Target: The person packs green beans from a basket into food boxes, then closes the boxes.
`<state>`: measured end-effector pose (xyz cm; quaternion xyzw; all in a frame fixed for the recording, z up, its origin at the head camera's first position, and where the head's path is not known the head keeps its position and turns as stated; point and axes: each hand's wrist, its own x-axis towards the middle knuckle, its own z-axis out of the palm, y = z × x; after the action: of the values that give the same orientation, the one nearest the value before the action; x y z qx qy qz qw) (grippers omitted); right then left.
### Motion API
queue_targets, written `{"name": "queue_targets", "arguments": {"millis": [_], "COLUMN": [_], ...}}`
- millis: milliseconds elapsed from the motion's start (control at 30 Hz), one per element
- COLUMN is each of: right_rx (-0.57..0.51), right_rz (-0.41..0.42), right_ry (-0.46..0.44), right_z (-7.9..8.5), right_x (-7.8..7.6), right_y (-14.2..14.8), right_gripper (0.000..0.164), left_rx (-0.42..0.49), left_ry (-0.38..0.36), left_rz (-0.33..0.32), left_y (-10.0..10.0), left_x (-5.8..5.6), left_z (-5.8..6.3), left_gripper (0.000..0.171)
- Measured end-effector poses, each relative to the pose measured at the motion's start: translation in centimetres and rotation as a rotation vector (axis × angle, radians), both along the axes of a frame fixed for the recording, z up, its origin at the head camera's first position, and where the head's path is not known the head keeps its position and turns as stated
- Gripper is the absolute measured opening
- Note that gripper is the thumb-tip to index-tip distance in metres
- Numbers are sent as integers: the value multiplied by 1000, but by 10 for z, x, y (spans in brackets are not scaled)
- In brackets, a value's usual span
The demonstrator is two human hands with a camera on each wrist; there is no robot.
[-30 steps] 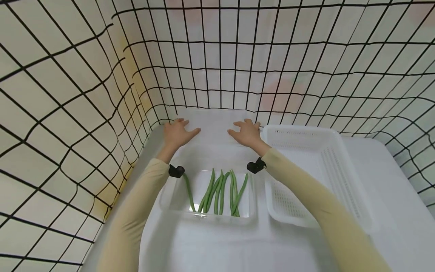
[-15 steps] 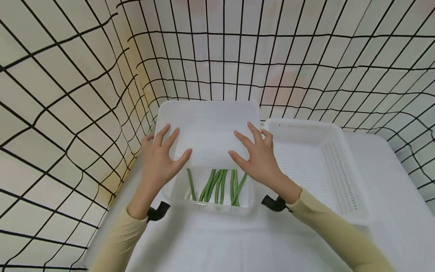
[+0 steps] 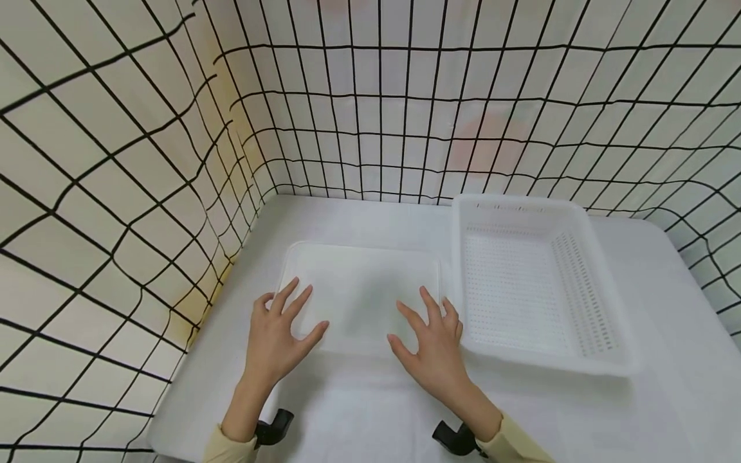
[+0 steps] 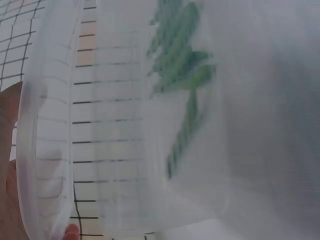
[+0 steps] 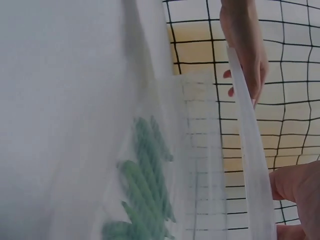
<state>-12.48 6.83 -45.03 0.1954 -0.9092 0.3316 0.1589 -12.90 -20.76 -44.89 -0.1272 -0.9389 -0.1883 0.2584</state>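
My left hand (image 3: pixel 274 341) and right hand (image 3: pixel 434 347) hold a frosted white plastic lid (image 3: pixel 359 296) by its two side edges. Their thumbs and some fingers lie spread over its top. Beneath it, in the left wrist view, is a clear plastic container (image 4: pixel 115 165) with green beans (image 4: pixel 180 60) inside, blurred through its wall. A gap separates the lid's rim from the container in both wrist views. Fingertips of the left hand curl round the lid's edge in the right wrist view. From the head view, the lid hides the beans.
To the right of the container stands a white perforated plastic basket (image 3: pixel 515 296). A white table (image 3: pixel 359 218) bears both. Black wire mesh (image 3: pixel 370 116) rises behind the table and along its sides.
Both hands have drawn nearer from the back of the table, bringing the lid. It was tilted up behind the container, with the beans showing; now it lies flatter over them.
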Motion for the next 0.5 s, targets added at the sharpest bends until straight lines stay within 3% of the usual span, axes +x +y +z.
{"name": "queue_targets", "arguments": {"millis": [267,500], "right_rx": [-8,-35], "right_rz": [-24,-56], "right_ry": [-11,-18], "right_z": [-16,-25], "right_x": [10,11], "right_y": [-8,-8], "right_gripper": [52,50], "left_rx": [42,46], "left_ry": [-72,-75], "left_rz": [24,29], "left_y": [3,8], "left_x": [4,2], "left_z": [-19,-24], "left_gripper": [64,62]}}
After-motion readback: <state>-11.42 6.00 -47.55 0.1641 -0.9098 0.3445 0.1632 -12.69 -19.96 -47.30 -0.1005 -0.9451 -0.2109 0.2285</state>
